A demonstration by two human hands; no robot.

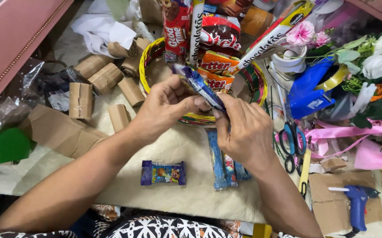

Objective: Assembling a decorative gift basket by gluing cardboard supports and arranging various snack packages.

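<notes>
Both my hands hold one long blue snack packet (pixel 196 83) over a round woven yellow basket (pixel 145 61). My left hand (pixel 164 108) pinches its middle from the left. My right hand (pixel 243 132) grips its lower end. The basket holds several upright snack packs (pixel 219 37) in red, brown and orange. On the cream cloth below lie a small purple snack pack (pixel 163 172) and a few blue stick packets (pixel 219 165), partly hidden under my right wrist.
Several brown cardboard rolls (pixel 105 78) lie at the left, beside a flat cardboard piece (pixel 61 132). At the right are blue-handled scissors (pixel 293 140), a blue tape dispenser (pixel 308 92), artificial flowers (pixel 376 61), pink ribbon (pixel 354 131) and a blue glue gun (pixel 357 205).
</notes>
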